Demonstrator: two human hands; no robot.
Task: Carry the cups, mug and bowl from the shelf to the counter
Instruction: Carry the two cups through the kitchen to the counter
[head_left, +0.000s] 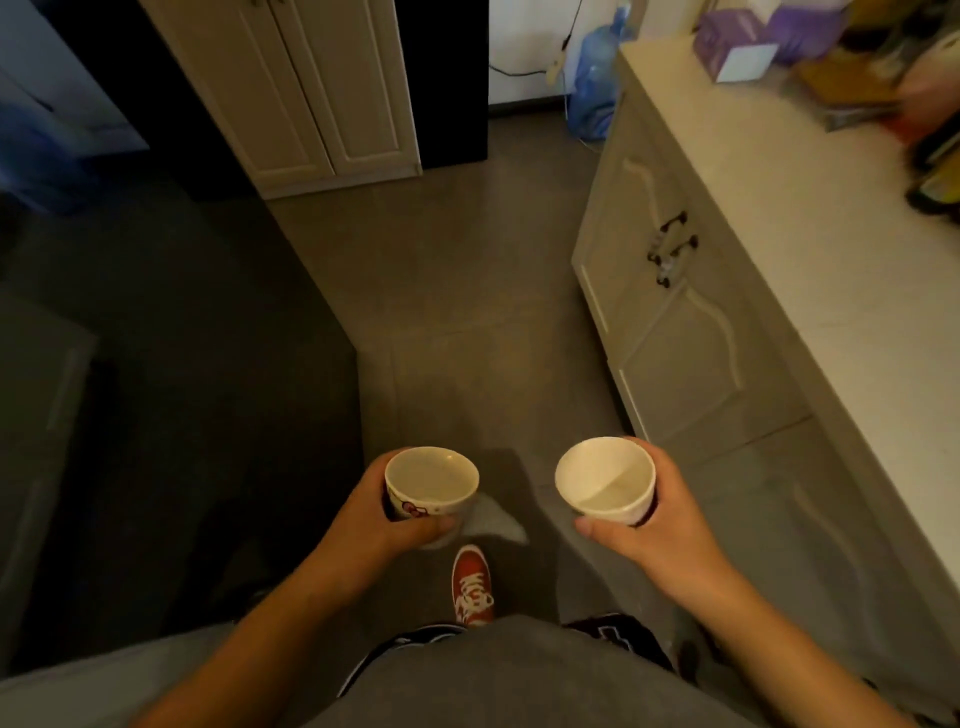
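Observation:
My left hand (387, 525) grips a cream cup with a red cartoon print (431, 480), held upright and empty at waist height. My right hand (649, 525) holds a plain white cup (605, 478), also upright and empty. Both cups hang over the tiled floor, a little apart from each other. The pale counter (810, 249) runs along the right side, its near edge to the right of the white cup. No shelf, mug or bowl is visible.
Cream cabinet doors with dark handles (670, 249) sit under the counter. Purple boxes (737, 36) and blurred clutter crowd the counter's far end. A blue water jug (597, 78) stands on the floor beyond. A tall cream cupboard (322, 88) is ahead; dark furniture lies left.

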